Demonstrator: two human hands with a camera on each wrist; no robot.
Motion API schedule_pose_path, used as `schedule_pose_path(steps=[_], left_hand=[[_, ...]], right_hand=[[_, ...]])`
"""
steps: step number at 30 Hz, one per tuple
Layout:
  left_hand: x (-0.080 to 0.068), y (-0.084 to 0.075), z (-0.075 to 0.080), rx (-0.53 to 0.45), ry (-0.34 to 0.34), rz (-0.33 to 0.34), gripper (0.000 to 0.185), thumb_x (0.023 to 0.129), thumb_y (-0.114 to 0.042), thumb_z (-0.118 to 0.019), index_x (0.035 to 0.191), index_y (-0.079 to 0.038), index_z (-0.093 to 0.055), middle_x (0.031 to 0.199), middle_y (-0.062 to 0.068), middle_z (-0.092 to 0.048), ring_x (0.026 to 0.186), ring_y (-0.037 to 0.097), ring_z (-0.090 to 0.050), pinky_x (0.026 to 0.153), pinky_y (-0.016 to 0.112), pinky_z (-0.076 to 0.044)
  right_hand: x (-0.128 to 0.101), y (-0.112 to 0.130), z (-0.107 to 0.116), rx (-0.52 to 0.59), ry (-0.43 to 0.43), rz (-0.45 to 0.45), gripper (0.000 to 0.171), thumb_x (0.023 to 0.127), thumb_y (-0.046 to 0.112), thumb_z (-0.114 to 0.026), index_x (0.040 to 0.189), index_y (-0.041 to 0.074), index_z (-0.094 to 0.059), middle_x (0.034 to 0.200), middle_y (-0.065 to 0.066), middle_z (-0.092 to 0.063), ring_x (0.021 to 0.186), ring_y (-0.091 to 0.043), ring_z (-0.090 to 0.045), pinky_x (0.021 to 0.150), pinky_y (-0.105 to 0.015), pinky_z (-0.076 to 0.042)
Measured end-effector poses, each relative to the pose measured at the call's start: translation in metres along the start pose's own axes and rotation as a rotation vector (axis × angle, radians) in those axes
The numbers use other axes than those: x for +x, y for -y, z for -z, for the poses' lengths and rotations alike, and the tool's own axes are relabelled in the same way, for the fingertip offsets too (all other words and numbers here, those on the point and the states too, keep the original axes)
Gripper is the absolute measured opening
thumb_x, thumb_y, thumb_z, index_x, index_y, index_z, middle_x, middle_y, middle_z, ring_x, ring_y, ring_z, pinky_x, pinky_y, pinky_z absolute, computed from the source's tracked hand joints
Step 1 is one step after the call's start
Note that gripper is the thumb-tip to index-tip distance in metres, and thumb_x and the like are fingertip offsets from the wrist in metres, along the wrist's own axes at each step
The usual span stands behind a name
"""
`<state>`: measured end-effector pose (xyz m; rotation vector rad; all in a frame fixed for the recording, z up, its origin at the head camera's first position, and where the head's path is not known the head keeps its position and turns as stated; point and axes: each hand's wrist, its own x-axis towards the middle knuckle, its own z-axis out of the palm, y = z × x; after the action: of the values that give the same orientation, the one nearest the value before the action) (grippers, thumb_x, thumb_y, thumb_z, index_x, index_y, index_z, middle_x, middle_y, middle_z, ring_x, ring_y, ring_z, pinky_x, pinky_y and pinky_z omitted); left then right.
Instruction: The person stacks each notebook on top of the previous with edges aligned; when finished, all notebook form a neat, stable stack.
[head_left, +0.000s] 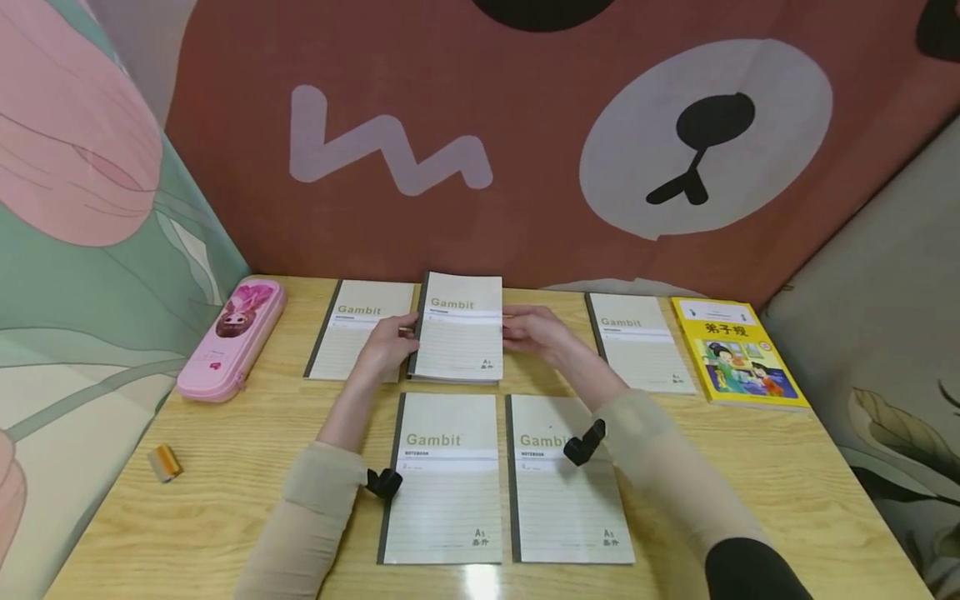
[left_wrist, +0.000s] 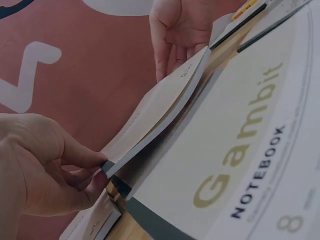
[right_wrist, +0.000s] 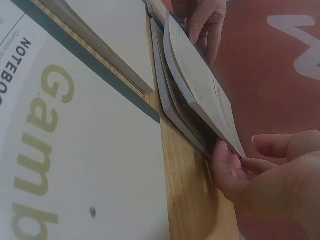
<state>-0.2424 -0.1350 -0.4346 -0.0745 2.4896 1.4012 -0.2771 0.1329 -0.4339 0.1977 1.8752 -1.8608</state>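
Note:
In the head view, a pale Gambit notebook with a dark spine is raised slightly at the back middle of the table. My left hand pinches its spine edge between thumb and fingers, as the left wrist view also shows. At the opposite edge my right hand touches the notebook with its fingers. In the right wrist view the right thumb stands apart from the cover. Another notebook lies beneath the raised one, with a gap between them.
More Gambit notebooks lie around: one at back left, one at back right, two in front. A pink pencil case and a small orange-grey object are left; a yellow book is right.

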Motion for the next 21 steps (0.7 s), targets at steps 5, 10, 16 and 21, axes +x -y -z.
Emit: schedule_pose_path(steps=[5, 10, 16, 21], left_hand=[[0.0031, 0.0037, -0.0029, 0.080, -0.034, -0.013, 0.061, 0.098, 0.000, -0.056, 0.156, -0.003, -0.041, 0.140, 0.023, -0.059, 0.119, 0.031, -0.056, 0.105, 0.042, -0.050], [0.0050, 0.0063, -0.0056, 0.171, -0.066, -0.057, 0.060, 0.095, 0.002, -0.055, 0.154, 0.000, -0.043, 0.131, 0.024, -0.063, 0.112, 0.031, -0.056, 0.099, 0.041, -0.050], [0.0027, 0.0068, -0.0082, 0.219, -0.106, -0.055, 0.056, 0.096, 0.001, -0.055, 0.151, 0.000, -0.047, 0.136, 0.024, -0.062, 0.113, 0.033, -0.056, 0.098, 0.043, -0.050], [0.0012, 0.0049, -0.0092, 0.256, -0.130, -0.049, 0.055, 0.096, 0.002, -0.055, 0.151, 0.001, -0.047, 0.144, 0.025, -0.058, 0.117, 0.034, -0.057, 0.103, 0.046, -0.051]], right_hand=[[0.0026, 0.0010, -0.0029, -0.023, 0.004, -0.017, 0.047, 0.106, 0.007, -0.051, 0.152, -0.001, -0.046, 0.145, -0.024, -0.059, 0.097, -0.012, -0.069, 0.088, -0.025, -0.060], [0.0048, 0.0006, -0.0049, -0.030, 0.006, -0.024, 0.046, 0.106, 0.008, -0.051, 0.151, -0.003, -0.046, 0.149, -0.027, -0.055, 0.101, -0.014, -0.068, 0.089, -0.026, -0.060], [0.0068, -0.0019, -0.0060, -0.051, -0.007, -0.019, 0.047, 0.106, 0.008, -0.051, 0.151, -0.003, -0.046, 0.142, -0.024, -0.060, 0.101, -0.014, -0.067, 0.095, -0.029, -0.060], [0.0058, -0.0016, -0.0083, -0.054, -0.011, -0.025, 0.049, 0.107, 0.008, -0.050, 0.154, -0.003, -0.042, 0.145, -0.025, -0.057, 0.106, -0.017, -0.066, 0.109, -0.038, -0.055]])
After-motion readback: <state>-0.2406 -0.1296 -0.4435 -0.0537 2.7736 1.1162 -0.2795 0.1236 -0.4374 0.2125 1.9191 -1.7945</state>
